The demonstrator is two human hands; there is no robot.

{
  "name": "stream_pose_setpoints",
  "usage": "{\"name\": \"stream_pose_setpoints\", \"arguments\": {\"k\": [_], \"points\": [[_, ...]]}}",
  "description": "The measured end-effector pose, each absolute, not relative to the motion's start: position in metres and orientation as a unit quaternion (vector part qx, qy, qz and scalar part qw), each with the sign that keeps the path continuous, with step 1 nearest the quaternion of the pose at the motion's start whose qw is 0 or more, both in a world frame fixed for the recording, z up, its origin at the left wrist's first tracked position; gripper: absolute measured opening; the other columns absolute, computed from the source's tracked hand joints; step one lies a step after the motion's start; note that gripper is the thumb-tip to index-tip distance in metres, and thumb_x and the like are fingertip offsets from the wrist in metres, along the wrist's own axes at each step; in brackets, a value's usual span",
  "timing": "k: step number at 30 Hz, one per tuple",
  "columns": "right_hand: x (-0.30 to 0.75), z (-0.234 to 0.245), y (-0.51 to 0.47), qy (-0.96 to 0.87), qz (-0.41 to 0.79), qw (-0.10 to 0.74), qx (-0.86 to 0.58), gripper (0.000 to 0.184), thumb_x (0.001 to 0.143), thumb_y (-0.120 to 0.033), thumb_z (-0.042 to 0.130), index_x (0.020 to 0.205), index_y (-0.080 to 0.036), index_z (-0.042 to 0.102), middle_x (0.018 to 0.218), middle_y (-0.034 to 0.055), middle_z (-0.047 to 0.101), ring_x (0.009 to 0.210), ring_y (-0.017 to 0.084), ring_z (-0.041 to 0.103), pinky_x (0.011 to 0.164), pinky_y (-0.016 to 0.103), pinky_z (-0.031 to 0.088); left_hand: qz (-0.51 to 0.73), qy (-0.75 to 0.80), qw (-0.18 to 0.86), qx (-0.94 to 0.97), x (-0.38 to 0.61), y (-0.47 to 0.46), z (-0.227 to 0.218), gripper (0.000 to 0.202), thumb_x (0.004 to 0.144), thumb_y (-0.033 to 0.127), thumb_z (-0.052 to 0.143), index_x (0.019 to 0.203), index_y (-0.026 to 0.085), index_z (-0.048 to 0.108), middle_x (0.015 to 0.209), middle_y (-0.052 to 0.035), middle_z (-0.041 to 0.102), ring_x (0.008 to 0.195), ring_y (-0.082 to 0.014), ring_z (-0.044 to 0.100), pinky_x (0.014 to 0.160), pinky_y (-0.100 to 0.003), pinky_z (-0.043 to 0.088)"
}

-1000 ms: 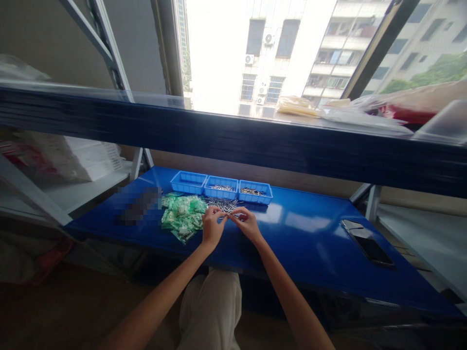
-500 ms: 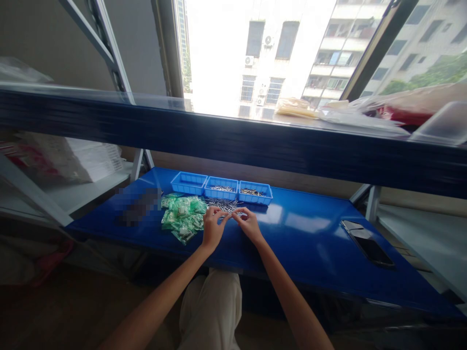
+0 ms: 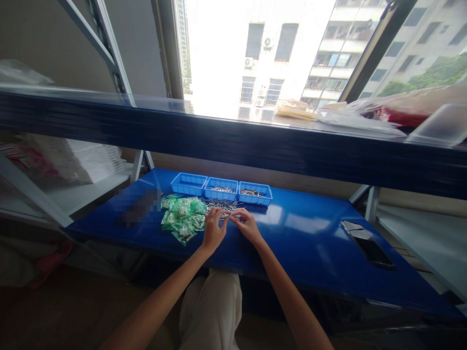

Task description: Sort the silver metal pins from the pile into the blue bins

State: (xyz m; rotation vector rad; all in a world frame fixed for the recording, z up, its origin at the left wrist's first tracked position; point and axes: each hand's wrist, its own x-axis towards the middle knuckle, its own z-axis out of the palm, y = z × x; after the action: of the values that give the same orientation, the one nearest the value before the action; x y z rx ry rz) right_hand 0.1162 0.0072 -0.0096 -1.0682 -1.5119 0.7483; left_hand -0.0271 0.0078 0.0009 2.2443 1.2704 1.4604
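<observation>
Heap of slender metal pins [image 3: 223, 204] on the blue tabletop [image 3: 299, 248], just beyond the pinched left hand [image 3: 213, 231] and the pinched right hand [image 3: 249, 227], fingertip close to fingertip. Could not tell a held pin from bare contact at such small scale. Looked light, stiff and slick, apt to roll; seemed best taken mid-shaft. Gleamed silvery beside crinkled green plastic packets [image 3: 184, 214], before ribbed blue trays [image 3: 186, 189].

Between the fingertips of my left hand [image 3: 214, 232] and right hand [image 3: 248, 226], any piece I pinch is too small to tell. My fingers partly hide the thin metal pins [image 3: 223, 203]. To the left, a dark object [image 3: 140, 209] is pixelated beyond naming. The bottom edge cuts off my forearms [image 3: 170, 287] and pale trousers [image 3: 221, 306].
</observation>
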Motion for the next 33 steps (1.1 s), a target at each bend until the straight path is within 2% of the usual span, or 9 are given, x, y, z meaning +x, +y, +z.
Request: {"name": "stream_pose_setpoints", "arguments": {"k": [8,21,28,33], "points": [[0.1134,-0.0114,0.0072,-0.65,0.32,0.548,-0.418,0.013,0.07,-0.03,0.063,0.077,-0.019,0.064,0.084,0.0037,0.053,0.065,0.011,0.051,0.05,0.021,0.042,0.483,0.412,0.075,0.769,-0.0253,0.0044,0.0028,0.011,0.084,0.026,0.046,0.087,0.021,0.055,0.089,-0.0023,0.053,0.092,-0.0173,0.051,0.08,-0.032,0.038],[0.1121,-0.0074,0.0049,-0.654,0.32,0.533,-0.432,0.015,0.073,-0.033,0.059,0.077,-0.018,0.062,0.085,0.0042,0.053,0.068,0.012,0.052,0.05,0.021,0.043,0.501,0.41,0.092,0.757,-0.0252,0.0027,0.0052,0.007,0.083,0.024,0.046,0.087,0.02,0.05,0.088,-0.0023,0.054,0.089,-0.0167,0.051,0.08,-0.032,0.038],[0.1133,-0.0108,0.0072,-0.606,0.373,0.537,-0.452,0.022,0.073,-0.04,0.058,0.08,-0.018,0.057,0.087,0.0027,0.053,0.052,0.007,0.048,0.045,0.021,0.041,0.521,0.428,0.106,0.731,-0.0262,0.0063,0.0021,0.006,0.081,0.024,0.046,0.085,0.019,0.047,0.085,-0.0018,0.052,0.08,-0.0156,0.05,0.078,-0.032,0.04],[0.1147,-0.009,0.0086,-0.558,0.395,0.557,-0.471,0.03,0.072,-0.047,0.057,0.081,-0.018,0.053,0.073,-0.0005,0.053,0.046,0.007,0.046,0.044,0.021,0.038,0.496,0.45,0.107,0.735,-0.0248,0.012,-0.0019,0.008,0.081,0.026,0.045,0.079,0.019,0.049,0.081,-0.0019,0.052,0.078,-0.0163,0.051,0.075,-0.032,0.04]]}}
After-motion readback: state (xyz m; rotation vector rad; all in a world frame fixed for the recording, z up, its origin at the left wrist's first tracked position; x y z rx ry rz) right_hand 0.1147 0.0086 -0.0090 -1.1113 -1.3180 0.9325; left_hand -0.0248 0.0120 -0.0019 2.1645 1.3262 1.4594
